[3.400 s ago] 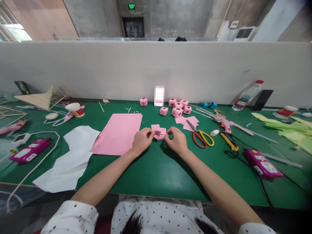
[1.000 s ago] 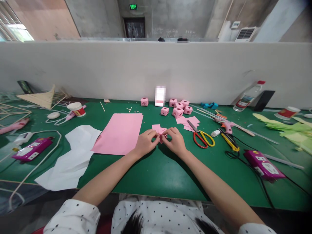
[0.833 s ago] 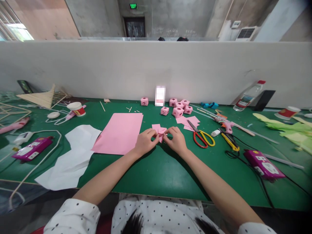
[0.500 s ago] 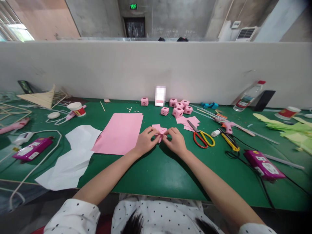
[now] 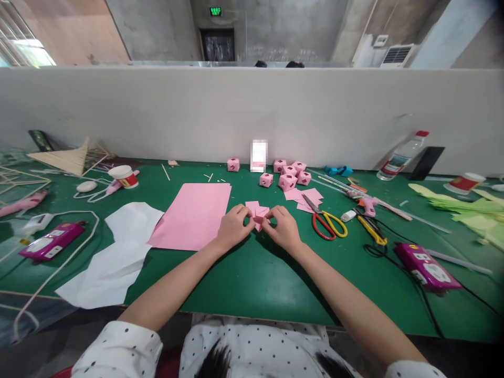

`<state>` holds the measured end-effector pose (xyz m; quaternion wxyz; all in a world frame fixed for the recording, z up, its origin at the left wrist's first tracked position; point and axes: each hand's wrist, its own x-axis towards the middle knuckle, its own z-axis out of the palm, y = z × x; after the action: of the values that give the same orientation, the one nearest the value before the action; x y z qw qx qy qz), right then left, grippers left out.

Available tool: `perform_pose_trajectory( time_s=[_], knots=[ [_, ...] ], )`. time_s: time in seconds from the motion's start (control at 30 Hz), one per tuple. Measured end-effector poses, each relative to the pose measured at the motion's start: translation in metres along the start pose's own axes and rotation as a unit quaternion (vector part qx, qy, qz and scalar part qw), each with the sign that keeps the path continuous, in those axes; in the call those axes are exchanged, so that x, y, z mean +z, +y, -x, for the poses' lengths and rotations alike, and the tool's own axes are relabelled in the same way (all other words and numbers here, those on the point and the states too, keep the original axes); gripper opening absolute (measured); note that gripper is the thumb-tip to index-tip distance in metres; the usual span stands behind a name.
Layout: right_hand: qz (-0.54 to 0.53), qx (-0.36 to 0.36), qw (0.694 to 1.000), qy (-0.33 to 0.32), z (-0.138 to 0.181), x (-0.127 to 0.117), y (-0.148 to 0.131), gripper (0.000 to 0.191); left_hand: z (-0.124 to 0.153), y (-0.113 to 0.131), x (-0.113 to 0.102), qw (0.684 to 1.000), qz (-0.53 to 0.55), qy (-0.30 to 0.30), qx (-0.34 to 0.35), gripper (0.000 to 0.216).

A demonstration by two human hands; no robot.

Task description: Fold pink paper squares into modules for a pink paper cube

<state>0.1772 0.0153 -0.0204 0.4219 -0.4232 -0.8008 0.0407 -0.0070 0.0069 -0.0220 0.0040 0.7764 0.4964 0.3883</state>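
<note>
A small piece of folded pink paper point(image 5: 260, 212) is between my two hands, just above the green table point(image 5: 260, 294). My left hand point(image 5: 235, 227) pinches its left side with thumb and forefinger. On the opposite edge, the thumb and fingers of my right hand point(image 5: 285, 228) are closed on it too; the fingertips partly hide the paper. Behind it lies more pink paper point(image 5: 251, 205). Several folded pink paper cubes point(image 5: 287, 181) with dark red marks stand farther back. A large pink sheet point(image 5: 197, 215) lies left of my left hand.
Right of my hands are pink paper squares point(image 5: 303, 198), scissors point(image 5: 329, 223) with red and yellow handles, a pink glue gun point(image 5: 368, 203) and a purple power box point(image 5: 427, 266). White paper point(image 5: 118, 257) and a paper cup point(image 5: 124, 177) lie left. A pale partition point(image 5: 197, 113) borders the back.
My left fingers have drawn slightly left and down, so more of the folded pink paper shows between my hands. My right hand is almost unmoved.
</note>
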Motion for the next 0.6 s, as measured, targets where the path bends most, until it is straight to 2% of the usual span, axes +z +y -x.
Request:
perform_pose_trajectory(
  time_s=[0.23,0.4,0.47,0.53,0.6],
  knots=[
    [-0.003,0.076,0.996,0.054,-0.006,-0.005,0.012,0.012,-0.003,-0.010,-0.003,0.998,-0.006,0.000,-0.057,0.004],
    [0.007,0.159,0.982,0.098,-0.010,-0.009,0.040,0.011,-0.002,-0.009,-0.001,0.996,0.018,-0.046,-0.069,0.012],
    [0.018,0.185,0.978,0.096,-0.010,-0.010,0.052,0.012,-0.001,-0.007,0.000,0.996,0.018,-0.060,-0.066,0.017],
    [0.033,0.191,0.977,0.090,-0.010,-0.011,0.060,0.010,0.001,-0.005,0.001,0.996,0.013,-0.067,-0.064,0.022],
    [0.043,0.166,0.981,0.086,-0.010,-0.010,0.062,0.011,0.001,-0.004,0.003,0.996,0.010,-0.071,-0.058,0.024]
  ],
)
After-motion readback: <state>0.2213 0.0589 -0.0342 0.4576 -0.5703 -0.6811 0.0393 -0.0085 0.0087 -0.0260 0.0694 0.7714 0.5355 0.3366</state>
